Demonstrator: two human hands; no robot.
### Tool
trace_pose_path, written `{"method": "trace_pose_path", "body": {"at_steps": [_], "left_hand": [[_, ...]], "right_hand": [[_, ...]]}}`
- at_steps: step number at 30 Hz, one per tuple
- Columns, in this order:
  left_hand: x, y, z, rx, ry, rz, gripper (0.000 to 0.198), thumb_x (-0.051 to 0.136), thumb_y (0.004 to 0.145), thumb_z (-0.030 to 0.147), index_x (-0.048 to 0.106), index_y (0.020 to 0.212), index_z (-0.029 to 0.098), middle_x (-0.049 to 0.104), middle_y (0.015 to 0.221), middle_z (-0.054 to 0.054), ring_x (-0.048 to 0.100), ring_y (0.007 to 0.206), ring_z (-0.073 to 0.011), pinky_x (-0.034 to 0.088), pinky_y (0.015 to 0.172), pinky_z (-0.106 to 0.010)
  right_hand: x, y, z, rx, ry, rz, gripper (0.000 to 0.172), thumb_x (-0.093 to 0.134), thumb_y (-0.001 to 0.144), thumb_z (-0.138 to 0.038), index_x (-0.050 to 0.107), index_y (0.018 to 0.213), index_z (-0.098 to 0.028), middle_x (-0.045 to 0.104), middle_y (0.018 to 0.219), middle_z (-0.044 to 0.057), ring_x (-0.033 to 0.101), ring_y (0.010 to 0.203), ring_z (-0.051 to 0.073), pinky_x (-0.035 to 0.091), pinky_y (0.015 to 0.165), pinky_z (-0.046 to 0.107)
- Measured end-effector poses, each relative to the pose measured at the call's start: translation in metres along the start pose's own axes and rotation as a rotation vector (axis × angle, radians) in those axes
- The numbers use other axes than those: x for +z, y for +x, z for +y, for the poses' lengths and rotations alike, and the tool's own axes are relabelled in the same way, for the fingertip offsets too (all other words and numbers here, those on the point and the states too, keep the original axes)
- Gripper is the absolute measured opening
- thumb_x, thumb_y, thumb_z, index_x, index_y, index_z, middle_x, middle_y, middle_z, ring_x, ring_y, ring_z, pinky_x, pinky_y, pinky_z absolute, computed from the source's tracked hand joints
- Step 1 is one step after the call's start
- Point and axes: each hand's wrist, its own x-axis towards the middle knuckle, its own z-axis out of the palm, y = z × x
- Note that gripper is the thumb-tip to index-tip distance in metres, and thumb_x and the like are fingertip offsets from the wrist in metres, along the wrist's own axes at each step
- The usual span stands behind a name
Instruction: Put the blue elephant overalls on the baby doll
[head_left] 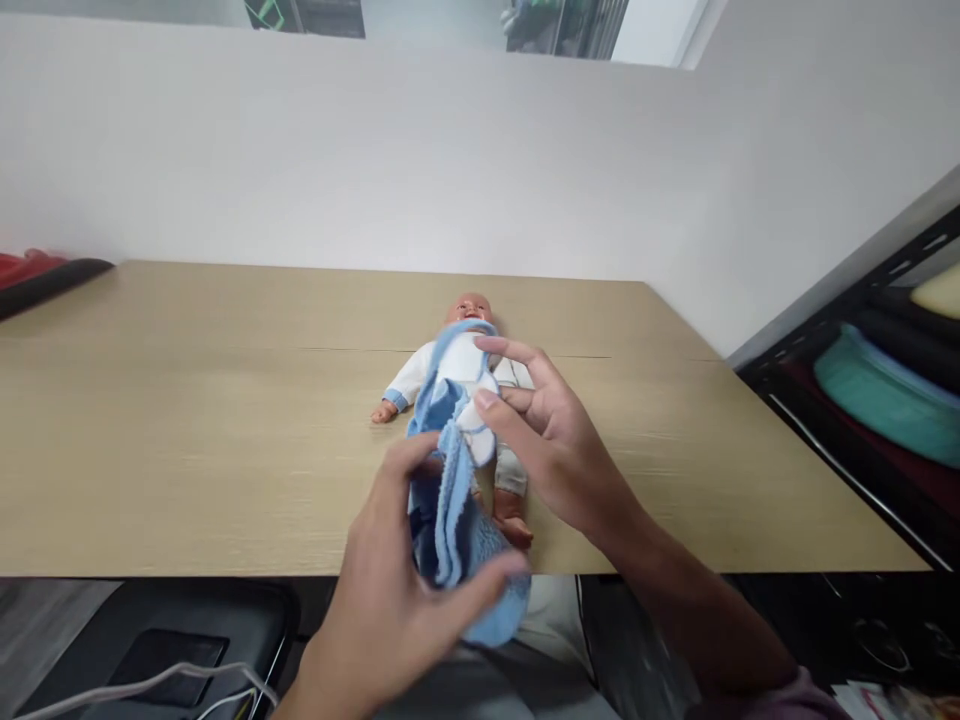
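Observation:
A baby doll (471, 312) in white clothes with blue cuffs lies on its back in the middle of a light wooden table (187, 440), head pointing away from me. A light blue fleece garment (450, 470) with white lining is draped over the doll's chest and hangs toward the table's near edge. My left hand (397, 610) is closed round the garment's lower bunched part. My right hand (547, 440) pinches the garment's upper part over the doll's chest. The doll's one bare arm (390, 405) sticks out on the left and its feet (514, 525) show below.
A white wall stands behind the table. At the right is a black shelf (862, 400) with a teal round item (885, 390). A red and black object (45, 275) lies at the far left. Below the near edge are a black chair seat and white cables (150, 680).

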Motion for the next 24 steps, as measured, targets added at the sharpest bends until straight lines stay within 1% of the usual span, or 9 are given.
{"method": "trace_pose_path", "body": {"at_steps": [2,4,7,9,12,14,16,19,24], "left_hand": [[-0.009,0.012,0.004,-0.060,0.022,-0.039,0.042,0.080,0.098,0.043,0.068,0.135,0.026,0.077,0.120,-0.009,0.071,0.109,-0.0292,0.056,0.095,-0.036],[-0.022,0.027,0.002,-0.014,-0.038,-0.105,0.019,0.067,0.106,0.037,0.075,0.116,0.024,0.077,0.112,-0.008,0.070,0.102,-0.0267,0.055,0.096,-0.036],[-0.045,0.046,-0.001,0.070,-0.146,-0.300,0.020,0.068,0.103,0.039,0.080,0.104,0.023,0.079,0.108,-0.011,0.072,0.104,-0.0300,0.056,0.100,-0.039],[-0.057,0.055,0.001,0.087,-0.185,-0.404,0.023,0.072,0.100,0.043,0.083,0.101,0.022,0.080,0.102,-0.012,0.073,0.099,-0.0310,0.058,0.095,-0.039],[-0.069,0.067,0.005,0.088,-0.147,-0.363,0.026,0.076,0.097,0.047,0.086,0.101,0.023,0.081,0.097,-0.011,0.074,0.091,-0.0294,0.059,0.088,-0.036],[-0.073,0.075,0.006,0.071,-0.069,-0.267,0.028,0.077,0.095,0.048,0.086,0.101,0.022,0.081,0.097,-0.010,0.074,0.090,-0.0285,0.058,0.085,-0.032],[-0.073,0.083,0.003,0.039,0.000,-0.236,0.031,0.078,0.093,0.051,0.086,0.096,0.022,0.080,0.091,-0.008,0.071,0.084,-0.0260,0.056,0.078,-0.028],[-0.072,0.091,-0.010,-0.075,0.039,-0.304,0.037,0.079,0.092,0.057,0.083,0.093,0.021,0.077,0.088,-0.006,0.066,0.083,-0.0237,0.054,0.072,-0.024],[-0.076,0.094,-0.036,-0.167,-0.004,-0.587,0.040,0.090,0.081,0.058,0.082,0.087,0.019,0.073,0.079,-0.004,0.063,0.072,-0.0209,0.054,0.063,-0.024]], "right_hand": [[0.001,-0.006,-0.005,-0.090,-0.138,-0.020,0.040,0.066,0.109,-0.042,0.059,0.144,-0.026,0.075,0.091,0.000,0.070,0.078,0.017,0.059,0.075,0.030],[-0.005,-0.012,-0.011,-0.261,-0.370,0.021,0.031,0.067,0.108,-0.039,0.066,0.136,-0.026,0.075,0.104,0.005,0.073,0.095,0.022,0.061,0.092,0.038],[-0.020,-0.013,-0.017,-0.547,-0.689,-0.022,0.042,0.083,0.098,-0.042,0.070,0.135,-0.029,0.071,0.132,0.011,0.066,0.127,0.033,0.052,0.117,0.053],[-0.029,-0.008,-0.018,-0.627,-0.742,-0.248,0.059,0.091,0.091,-0.048,0.068,0.142,-0.030,0.067,0.146,0.012,0.060,0.140,0.035,0.045,0.124,0.054],[-0.036,0.004,-0.016,-0.526,-0.743,-0.505,0.055,0.087,0.094,-0.053,0.069,0.140,-0.028,0.076,0.131,0.008,0.068,0.125,0.030,0.051,0.114,0.044],[-0.039,0.012,-0.014,-0.396,-0.770,-0.541,0.036,0.078,0.101,-0.056,0.076,0.119,-0.025,0.079,0.103,0.003,0.071,0.097,0.024,0.055,0.097,0.037],[-0.043,0.020,-0.012,-0.301,-0.750,-0.552,0.038,0.071,0.105,-0.060,0.077,0.099,-0.023,0.074,0.084,0.000,0.066,0.081,0.020,0.055,0.087,0.034],[-0.050,0.030,-0.004,-0.183,-0.594,-0.553,0.041,0.068,0.105,-0.063,0.079,0.103,-0.024,0.078,0.096,0.000,0.070,0.095,0.022,0.057,0.096,0.036],[-0.056,0.041,0.021,0.033,-0.403,-0.455,0.051,0.068,0.105,-0.066,0.075,0.130,-0.023,0.081,0.126,0.006,0.074,0.121,0.026,0.058,0.110,0.042]]}}
